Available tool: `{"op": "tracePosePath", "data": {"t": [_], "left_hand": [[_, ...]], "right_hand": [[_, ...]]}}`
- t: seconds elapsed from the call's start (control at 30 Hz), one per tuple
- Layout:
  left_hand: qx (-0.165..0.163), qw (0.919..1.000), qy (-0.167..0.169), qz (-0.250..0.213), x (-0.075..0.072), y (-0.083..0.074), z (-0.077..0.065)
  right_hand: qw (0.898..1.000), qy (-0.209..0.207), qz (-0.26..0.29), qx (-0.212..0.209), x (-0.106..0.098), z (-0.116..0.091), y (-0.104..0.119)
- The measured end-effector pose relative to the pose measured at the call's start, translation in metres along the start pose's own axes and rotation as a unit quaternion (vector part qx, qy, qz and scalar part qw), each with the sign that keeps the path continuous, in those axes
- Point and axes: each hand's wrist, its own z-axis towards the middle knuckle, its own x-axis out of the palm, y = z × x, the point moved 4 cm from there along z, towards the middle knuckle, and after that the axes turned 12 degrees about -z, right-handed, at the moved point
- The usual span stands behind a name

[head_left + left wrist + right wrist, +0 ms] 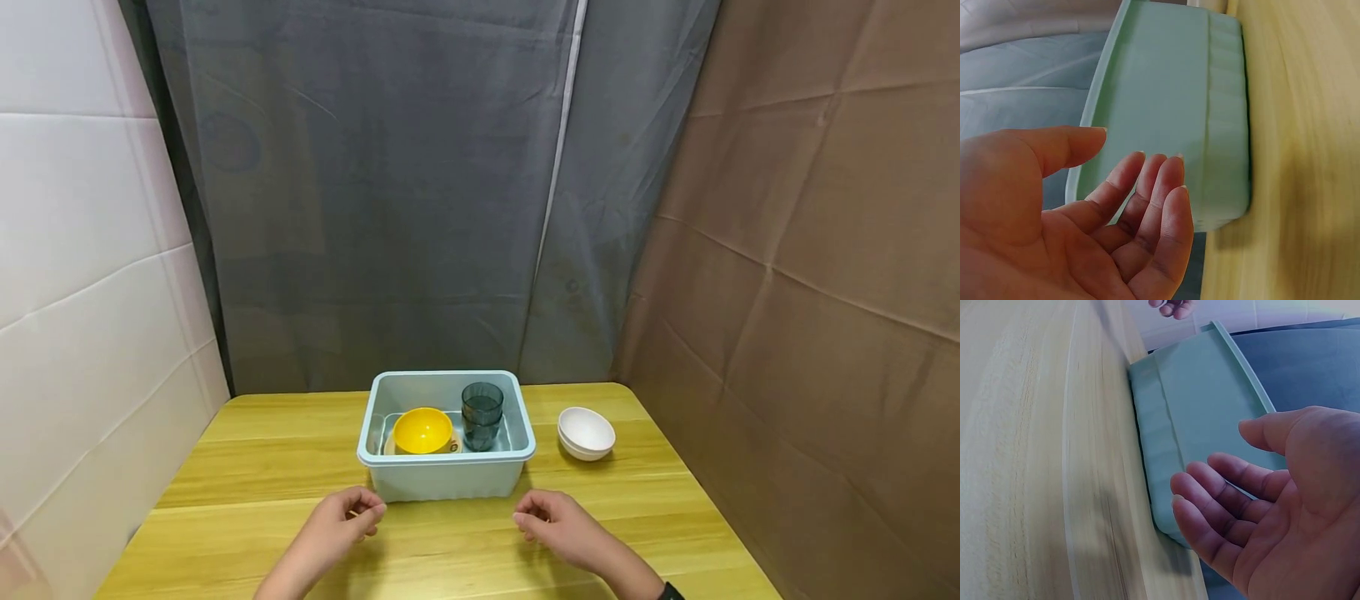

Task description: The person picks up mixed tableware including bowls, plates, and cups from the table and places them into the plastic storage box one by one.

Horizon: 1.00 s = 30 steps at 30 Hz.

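Observation:
A pale blue-green plastic bin (450, 481) stands on the wooden table, in the middle of the head view. Inside it are a yellow bowl (423, 431) on the left and two stacked dark clear cups (482, 417) on the right. Part of a round, light brown piece shows under the bowl. My left hand (343, 521) hovers before the bin's front left corner, fingers loosely bent around nothing. Before the front right corner is my right hand (561, 525), likewise relaxed, its palm bare in the right wrist view. Both wrist views show the bin's outer wall beyond the fingertips.
White bowls (587, 433), seemingly stacked, sit on the table (285, 442) to the right of the bin. A grey curtain (375, 208) hangs behind the table, with a white cloth (90, 250) on the left and a brown cloth (810, 250) on the right.

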Motion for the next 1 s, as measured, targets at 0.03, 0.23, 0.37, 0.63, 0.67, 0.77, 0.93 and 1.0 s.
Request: {"op": "tracePosePath", "data": {"t": [0.03,0.23,0.37,0.63,0.67,0.77,0.93,1.0], "left_hand": [[0.0,1.0,0.0,-0.001,0.0,0.001,0.0],[-0.003,0.9999,0.008,-0.009,0.002,0.008,-0.001],[-0.005,0.9999,0.009,-0.011,0.003,0.011,-0.002],[-0.002,0.9998,0.007,-0.017,0.003,0.013,-0.004],[0.0,0.9998,0.008,-0.02,0.003,0.013,-0.004],[0.002,0.9996,0.01,-0.027,0.003,0.014,-0.005],[-0.003,0.9996,0.008,-0.026,0.001,0.017,-0.006],[-0.005,0.9997,0.008,-0.024,0.001,0.019,-0.006]], "right_hand": [[1.0,-0.001,-0.001,0.0,0.0,0.0,0.0],[1.0,-0.002,0.003,0.005,0.002,0.001,-0.002],[1.0,-0.004,0.002,0.013,0.002,0.001,-0.003],[0.998,-0.056,-0.017,0.021,-0.025,0.004,-0.013],[0.997,-0.075,-0.025,0.027,-0.033,0.005,-0.017],[0.987,-0.138,-0.056,0.068,-0.06,0.01,-0.03],[0.957,-0.224,-0.126,0.137,-0.106,0.02,-0.059],[0.945,-0.239,-0.161,0.153,-0.122,0.025,-0.07]]}}
